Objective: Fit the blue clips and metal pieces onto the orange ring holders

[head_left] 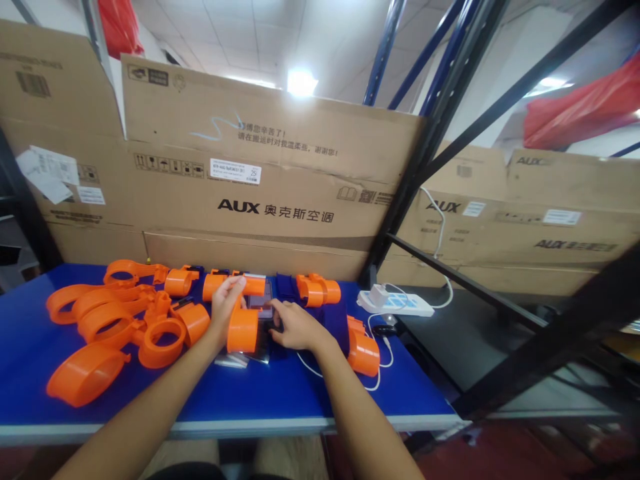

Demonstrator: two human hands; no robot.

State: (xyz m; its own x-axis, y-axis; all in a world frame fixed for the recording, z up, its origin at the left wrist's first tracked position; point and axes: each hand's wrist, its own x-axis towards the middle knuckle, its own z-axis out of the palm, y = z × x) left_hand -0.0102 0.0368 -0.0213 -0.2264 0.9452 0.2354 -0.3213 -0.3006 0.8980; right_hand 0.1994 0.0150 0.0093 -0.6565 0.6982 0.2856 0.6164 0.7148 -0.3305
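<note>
My left hand (227,303) is closed around an orange plastic part with a round, ring-like end (243,331), held above the blue table. My right hand (296,325) is just to its right. Its index finger stretches toward the held part and a dark flat rectangular item (267,291) behind it, and its other fingers are bent. I see nothing gripped in that hand, and cannot tell whether the fingertip touches the part. Below the hands lie small clear plastic pieces (233,360). Further orange ring parts (163,341) are piled on the left.
More orange parts with dark blue straps (363,350) lie on the right of the blue table (270,400). A white power strip (395,303) with cables stands by a black metal frame post (377,257). A large cardboard sheet (280,180) walls off the back.
</note>
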